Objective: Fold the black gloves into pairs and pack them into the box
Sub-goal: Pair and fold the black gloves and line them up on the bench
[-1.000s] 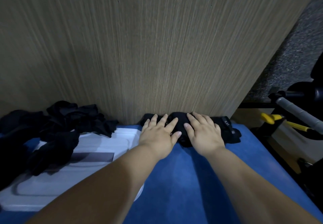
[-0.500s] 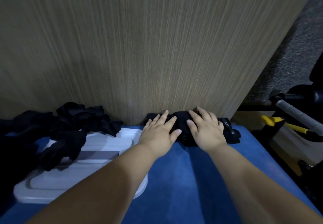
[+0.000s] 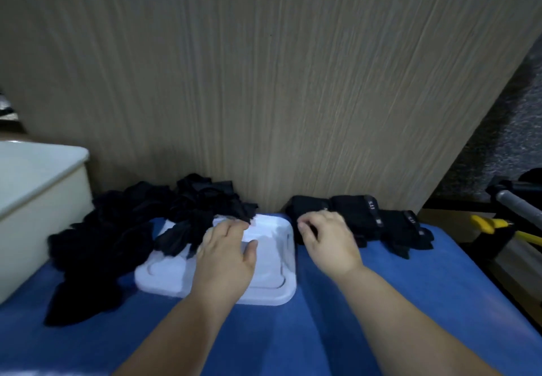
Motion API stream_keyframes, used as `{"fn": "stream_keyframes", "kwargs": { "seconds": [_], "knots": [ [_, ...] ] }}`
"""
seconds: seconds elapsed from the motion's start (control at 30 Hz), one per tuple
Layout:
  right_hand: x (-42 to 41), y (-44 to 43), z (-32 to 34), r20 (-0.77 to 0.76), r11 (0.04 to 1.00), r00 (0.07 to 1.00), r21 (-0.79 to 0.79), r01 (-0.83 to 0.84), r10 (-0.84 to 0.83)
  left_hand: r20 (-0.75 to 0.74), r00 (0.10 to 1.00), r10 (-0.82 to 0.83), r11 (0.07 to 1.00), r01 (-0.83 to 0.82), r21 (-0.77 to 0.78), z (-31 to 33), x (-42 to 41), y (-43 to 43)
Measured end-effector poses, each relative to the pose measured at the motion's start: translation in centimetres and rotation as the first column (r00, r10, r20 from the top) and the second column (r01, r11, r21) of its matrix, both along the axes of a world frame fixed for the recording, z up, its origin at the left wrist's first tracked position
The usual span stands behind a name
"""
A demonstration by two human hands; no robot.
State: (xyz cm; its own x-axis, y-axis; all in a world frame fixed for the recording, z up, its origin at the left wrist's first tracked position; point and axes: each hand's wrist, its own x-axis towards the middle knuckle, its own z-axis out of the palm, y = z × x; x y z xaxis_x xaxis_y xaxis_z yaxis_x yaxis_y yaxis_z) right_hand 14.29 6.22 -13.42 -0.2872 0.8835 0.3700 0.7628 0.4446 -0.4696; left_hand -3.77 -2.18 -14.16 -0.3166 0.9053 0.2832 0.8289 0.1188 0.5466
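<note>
Loose gloves [image 3: 140,229]: black. Folded gloves [image 3: 360,217]: black, pale marks on cuff bands. Flat tray [image 3: 275,284]: white. Table cover [image 3: 410,302]: blue. Box [image 3: 35,187]: cream. Back panel [image 3: 264,82]: beige, fine vertical grain. Tool handle [image 3: 487,224]: yellow.

Workshop: yellow-handled tool [image 3: 487,224], blue bench [image 3: 410,302]

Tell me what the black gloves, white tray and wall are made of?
Black gloves: soft matte knit cloth, it seems; they crumple in a heap. White tray: smooth moulded plastic, probably, with rounded corners and slight sheen. Wall panel: streaky wood grain, perhaps only printed laminate.
</note>
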Motion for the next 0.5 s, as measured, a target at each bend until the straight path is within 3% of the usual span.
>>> {"fn": "stream_keyframes", "kwargs": {
  "seconds": [0.1,0.23,0.5],
  "knots": [
    [-3.9,-1.8,-0.8,-0.057,0.979,0.992,-0.169,-0.119,0.11,-0.01,0.995,0.098,0.995,-0.097,0.038,-0.2,-3.2,-2.4],
    [-8.8,-3.5,-1.5,-0.181,0.925,0.974,-0.329,-0.189,0.134,0.005,0.982,0.19,0.981,-0.19,0.027,-0.1,-7.0,-3.9],
    [-16.2,-3.7,-0.7,-0.356,0.831,0.934,-0.51,-0.222,0.031,0.088,0.988,0.126,0.99,-0.12,-0.069,-1.6,-10.4,-3.4]
  ]
}}
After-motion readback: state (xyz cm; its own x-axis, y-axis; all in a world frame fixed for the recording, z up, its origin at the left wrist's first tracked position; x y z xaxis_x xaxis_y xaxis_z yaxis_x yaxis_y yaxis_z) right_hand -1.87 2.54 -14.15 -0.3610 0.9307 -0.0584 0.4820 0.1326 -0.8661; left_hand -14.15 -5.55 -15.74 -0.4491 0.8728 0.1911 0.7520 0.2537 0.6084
